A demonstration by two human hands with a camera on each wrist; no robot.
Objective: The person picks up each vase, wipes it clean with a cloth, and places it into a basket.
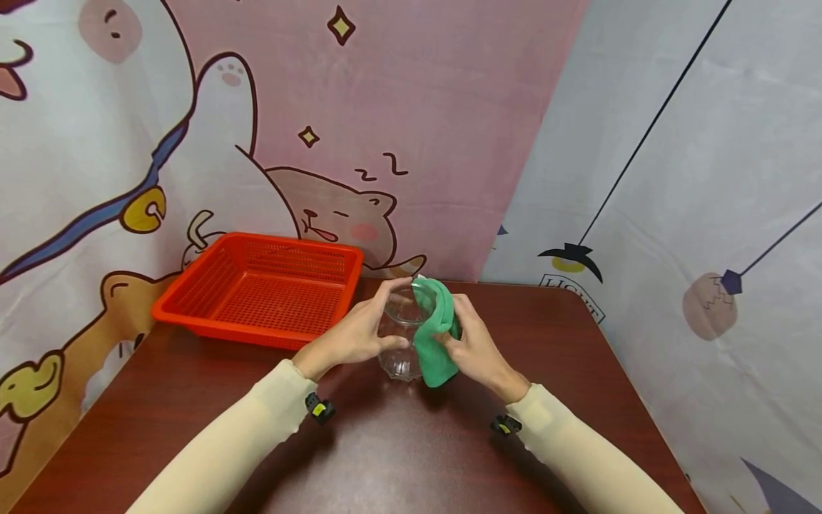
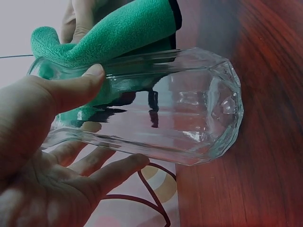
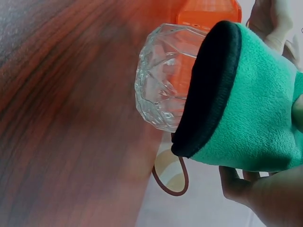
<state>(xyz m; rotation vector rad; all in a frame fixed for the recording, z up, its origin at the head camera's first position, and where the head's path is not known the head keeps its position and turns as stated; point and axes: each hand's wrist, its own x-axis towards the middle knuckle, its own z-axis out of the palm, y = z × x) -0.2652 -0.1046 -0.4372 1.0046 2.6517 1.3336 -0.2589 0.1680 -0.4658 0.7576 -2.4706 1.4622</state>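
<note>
A clear glass jar (image 1: 399, 365) with a wide mouth and a faceted base (image 2: 222, 109) is upright just above or on the brown table. Round its left side my left hand (image 1: 359, 332) grips it, thumb at the front and fingers behind. My right hand (image 1: 477, 350) holds a green cloth (image 1: 437, 360) with a dark edge, folded over the jar's right rim, part of it inside the mouth. In the right wrist view the cloth (image 3: 255, 104) covers much of the glass, while the base (image 3: 158, 85) shows beside it.
An orange-red plastic basket (image 1: 270, 296) with perforated sides stands at the back left of the brown table (image 1: 546, 343). Behind the table hangs a cartoon-printed fabric backdrop (image 1: 437, 128), and another printed sheet (image 1: 681, 214) borders the right side.
</note>
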